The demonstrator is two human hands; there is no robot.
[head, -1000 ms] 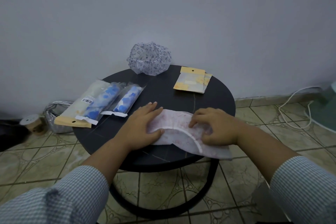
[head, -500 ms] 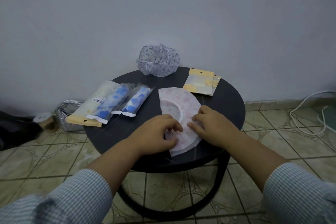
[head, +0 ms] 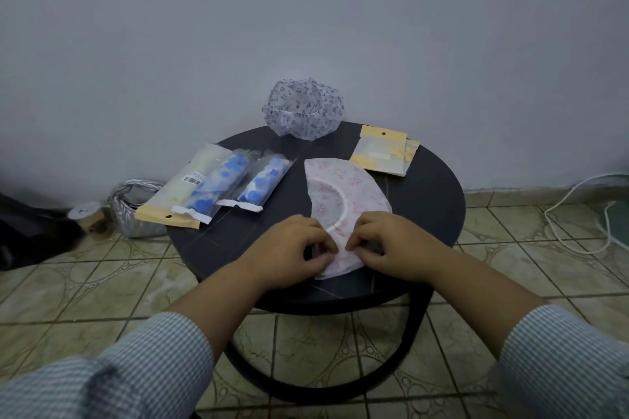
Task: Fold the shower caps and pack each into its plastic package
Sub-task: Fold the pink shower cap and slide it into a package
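Observation:
A pink-patterned shower cap [head: 343,190], folded flat into a half-moon, lies on the round black table [head: 432,201] with its curved elastic edge showing. My left hand [head: 289,248] and my right hand [head: 388,245] both pinch its near end with curled fingers, close together. An unfolded white cap with blue notes [head: 304,107] sits puffed at the table's back edge. Empty yellow-topped plastic packages [head: 381,155] lie at the back right. Three filled packages with blue caps [head: 218,185] lie at the left.
The table stands against a grey wall on a tiled floor [head: 102,269]. A silvery bag [head: 131,204] and a tape roll [head: 86,214] sit on the floor at the left. A white cable [head: 578,214] loops at the right.
The pink cap was turned from lying crosswise to pointing away from me. Both hands went from pressing it flat to pinching its near end, moving closer together.

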